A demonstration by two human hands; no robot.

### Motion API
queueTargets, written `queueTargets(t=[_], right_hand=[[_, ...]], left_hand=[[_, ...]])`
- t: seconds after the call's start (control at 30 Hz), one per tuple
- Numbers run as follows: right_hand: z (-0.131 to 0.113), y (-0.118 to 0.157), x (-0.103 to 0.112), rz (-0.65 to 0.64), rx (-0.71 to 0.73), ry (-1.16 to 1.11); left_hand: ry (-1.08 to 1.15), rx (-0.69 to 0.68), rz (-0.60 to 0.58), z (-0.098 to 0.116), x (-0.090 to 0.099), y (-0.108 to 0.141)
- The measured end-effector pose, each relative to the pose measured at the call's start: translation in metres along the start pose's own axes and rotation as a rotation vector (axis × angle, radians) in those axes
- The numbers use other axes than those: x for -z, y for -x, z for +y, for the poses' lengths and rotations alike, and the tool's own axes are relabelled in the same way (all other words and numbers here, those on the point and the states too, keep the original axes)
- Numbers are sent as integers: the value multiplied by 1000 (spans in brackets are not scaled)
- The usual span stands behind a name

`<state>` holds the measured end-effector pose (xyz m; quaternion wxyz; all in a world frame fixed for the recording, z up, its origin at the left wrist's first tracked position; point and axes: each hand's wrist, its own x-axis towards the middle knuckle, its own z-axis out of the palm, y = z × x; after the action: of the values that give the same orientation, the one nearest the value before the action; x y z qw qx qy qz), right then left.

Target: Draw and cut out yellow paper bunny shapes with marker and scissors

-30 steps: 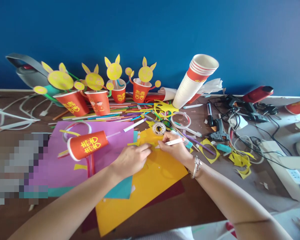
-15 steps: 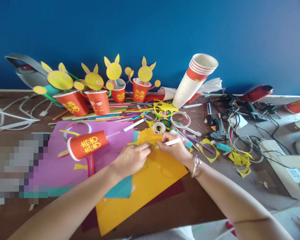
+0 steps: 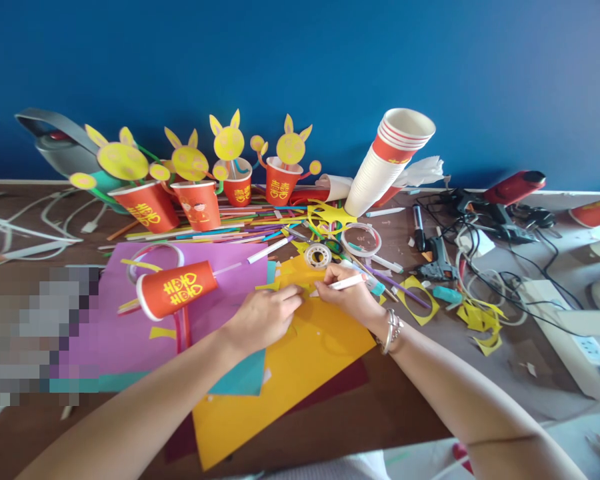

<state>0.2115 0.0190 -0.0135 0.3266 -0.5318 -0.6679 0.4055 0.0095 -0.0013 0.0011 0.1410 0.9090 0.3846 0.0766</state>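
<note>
My right hand (image 3: 347,293), with bracelets at its wrist, grips a white marker (image 3: 349,281) whose tip points left over the orange-yellow sheet (image 3: 300,367). My left hand (image 3: 267,317) rests on that sheet with its fingers bent together, beside a small yellow paper piece (image 3: 304,293) that lies between the two hands and is partly covered. Whatever is under the left fingertips is hidden. A white tape roll (image 3: 318,256) sits just above my right hand. To the left, a red paper cup (image 3: 177,291) lies on its side on the purple sheet (image 3: 110,333).
Red cups with yellow paper figures (image 3: 284,181) stand along the blue wall, behind scattered coloured sticks (image 3: 240,223). A tall cup stack (image 3: 375,177) leans at centre right. Farther right are a glue gun (image 3: 436,259), black cables and a power strip (image 3: 555,327).
Both hands and the marker look the same as before. The view has shifted very slightly, so things on the left appear a little farther right.
</note>
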Motion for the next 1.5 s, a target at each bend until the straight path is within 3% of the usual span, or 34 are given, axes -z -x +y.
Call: queueTargets(t=[0.23,1.5], right_hand=[[0,0,-1,-6,-15,-20],[3,0,-1,-4,34,41]], left_hand=[[-37,18,-56,1,2,0],[-39,21,-50,1,2,0]])
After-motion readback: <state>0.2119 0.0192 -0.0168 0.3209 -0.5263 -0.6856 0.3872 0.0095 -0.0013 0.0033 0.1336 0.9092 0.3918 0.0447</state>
